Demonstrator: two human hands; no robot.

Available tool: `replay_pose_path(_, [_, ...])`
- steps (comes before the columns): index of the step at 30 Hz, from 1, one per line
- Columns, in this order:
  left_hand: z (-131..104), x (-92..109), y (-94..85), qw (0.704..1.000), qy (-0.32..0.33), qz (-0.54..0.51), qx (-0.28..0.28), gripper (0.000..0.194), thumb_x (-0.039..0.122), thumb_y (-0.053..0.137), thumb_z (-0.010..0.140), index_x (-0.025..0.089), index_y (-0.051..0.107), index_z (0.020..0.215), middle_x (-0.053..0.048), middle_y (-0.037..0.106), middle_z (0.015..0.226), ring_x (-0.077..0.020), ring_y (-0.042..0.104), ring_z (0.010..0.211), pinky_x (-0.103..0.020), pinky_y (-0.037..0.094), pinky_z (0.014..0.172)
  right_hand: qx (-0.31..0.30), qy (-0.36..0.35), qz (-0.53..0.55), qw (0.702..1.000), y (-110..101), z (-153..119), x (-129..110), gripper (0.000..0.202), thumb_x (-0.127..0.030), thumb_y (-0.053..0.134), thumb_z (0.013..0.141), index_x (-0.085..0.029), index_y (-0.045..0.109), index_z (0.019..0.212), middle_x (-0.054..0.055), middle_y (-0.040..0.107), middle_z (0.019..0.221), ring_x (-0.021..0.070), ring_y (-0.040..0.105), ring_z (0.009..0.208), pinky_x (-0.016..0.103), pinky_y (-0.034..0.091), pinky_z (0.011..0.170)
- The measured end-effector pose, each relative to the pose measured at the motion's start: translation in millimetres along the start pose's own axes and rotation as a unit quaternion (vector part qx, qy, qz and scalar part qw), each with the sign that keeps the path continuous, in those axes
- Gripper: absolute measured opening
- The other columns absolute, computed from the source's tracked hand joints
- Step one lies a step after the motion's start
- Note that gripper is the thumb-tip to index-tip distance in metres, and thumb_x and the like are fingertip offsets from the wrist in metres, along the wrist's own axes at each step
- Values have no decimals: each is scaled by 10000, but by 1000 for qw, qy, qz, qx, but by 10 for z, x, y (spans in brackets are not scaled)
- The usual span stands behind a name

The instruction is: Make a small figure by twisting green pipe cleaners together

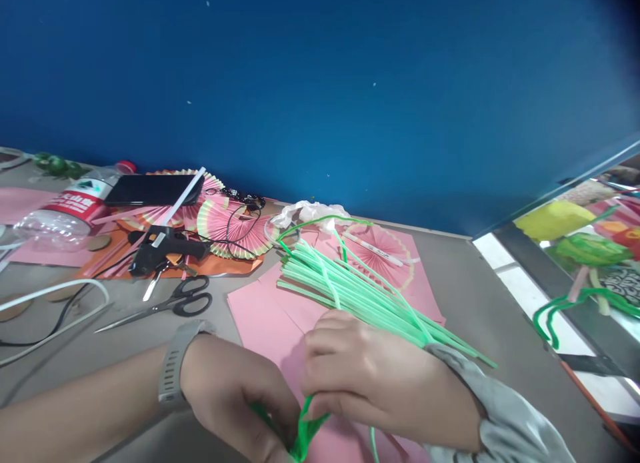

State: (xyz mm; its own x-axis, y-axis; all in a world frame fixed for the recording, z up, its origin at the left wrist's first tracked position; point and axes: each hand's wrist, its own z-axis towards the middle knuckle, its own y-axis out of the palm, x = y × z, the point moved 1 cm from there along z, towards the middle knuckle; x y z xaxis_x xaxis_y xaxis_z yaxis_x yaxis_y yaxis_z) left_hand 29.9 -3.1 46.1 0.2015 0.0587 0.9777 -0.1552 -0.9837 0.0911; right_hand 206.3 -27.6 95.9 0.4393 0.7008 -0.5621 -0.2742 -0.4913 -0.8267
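Observation:
My right hand [370, 380] is closed, pinching a bright green pipe cleaner [306, 433] between thumb and fingers. Close beside it, my left hand [235, 393], with a grey watch strap on the wrist, has its fingers curled round the same green piece. The lower end of that piece runs out of view at the bottom edge. Just beyond my right hand lies a bundle of pale green pipe cleaners [350, 286] on pink paper [265, 310]. A few darker green pipe cleaners [325, 218] curve behind the bundle.
Black scissors [186, 303] and a black glue gun [160, 248] lie to the left, near an orange sheet [235, 266]. Farther left are a plastic bottle [65, 213] and a phone [150, 190]. Folded pink paper fans [235, 230] and a white pen [373, 250] sit toward the blue partition [320, 103].

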Motion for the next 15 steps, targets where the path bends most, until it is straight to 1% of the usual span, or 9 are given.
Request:
replay_pose_path(2, [12, -49, -16, 1000, 1, 5, -30, 135, 226, 461, 789, 193, 426, 663, 13, 471, 580, -129, 468, 522, -207, 405, 481, 43, 5, -43, 998, 27, -18, -82, 148, -280, 533, 878, -210, 605, 769, -20, 574, 774, 119, 499, 729, 258, 343, 692])
replay_pose_path(4, [54, -112, -3, 998, 20, 15, -53, 104, 223, 457, 752, 200, 402, 667, 21, 445, 567, -136, 446, 533, -223, 405, 498, 52, -13, -63, 997, 90, -21, -168, 124, -274, 556, 853, -225, 593, 745, -37, 556, 724, 111, 478, 658, 258, 322, 619])
replay_pose_path(5, [81, -141, 14, 998, 30, 23, -54, 90, 216, 467, 721, 203, 395, 669, 24, 434, 568, -142, 442, 554, -229, 403, 512, 43, -25, -75, 996, 130, -15, -204, 129, -270, 551, 853, -227, 580, 734, -46, 546, 690, 106, 463, 619, 260, 308, 584])
replay_pose_path(7, [133, -181, 64, 998, 36, 40, -37, 95, 198, 479, 668, 206, 384, 669, 24, 429, 590, -154, 439, 603, -239, 393, 543, 14, -38, -113, 993, 201, 4, -243, 157, -265, 545, 852, -220, 546, 701, -52, 541, 635, 110, 444, 574, 275, 281, 540])
replay_pose_path(9, [165, -191, 119, 998, 36, 53, -17, 101, 189, 471, 655, 208, 372, 666, 18, 435, 620, -162, 441, 633, -251, 389, 566, -15, -34, -132, 991, 226, 26, -227, 171, -284, 575, 822, -218, 528, 671, -45, 565, 606, 132, 467, 587, 293, 279, 535])
replay_pose_path(10, [172, -187, 142, 998, 35, 57, -7, 104, 191, 462, 659, 212, 360, 652, 17, 430, 618, -162, 440, 627, -255, 389, 567, -27, -30, -118, 992, 214, 35, -198, 178, -300, 593, 810, -217, 531, 665, -40, 585, 607, 142, 494, 612, 296, 300, 554])
replay_pose_path(12, [174, -174, 166, 997, 34, 62, 2, 141, 205, 448, 675, 221, 327, 605, 19, 401, 576, -159, 431, 585, -258, 387, 544, -56, -31, -34, 997, 154, 43, -106, 157, -318, 588, 829, -218, 567, 711, -31, 643, 676, 147, 558, 699, 280, 367, 640])
replay_pose_path(14, [168, -154, 161, 997, 58, 57, -10, 222, 239, 479, 685, 226, 309, 543, 22, 374, 512, -156, 416, 516, -261, 374, 495, -83, -42, 83, 992, 79, 37, 10, 111, -267, 527, 886, -209, 606, 834, -12, 683, 817, 127, 598, 806, 230, 408, 745])
replay_pose_path(15, [162, -139, 151, 995, 79, 45, -28, 274, 268, 524, 679, 227, 312, 510, 24, 367, 480, -155, 406, 482, -264, 365, 471, -93, -44, 138, 985, 50, 30, 66, 114, -227, 503, 900, -195, 611, 885, 2, 686, 867, 115, 607, 832, 205, 420, 757])
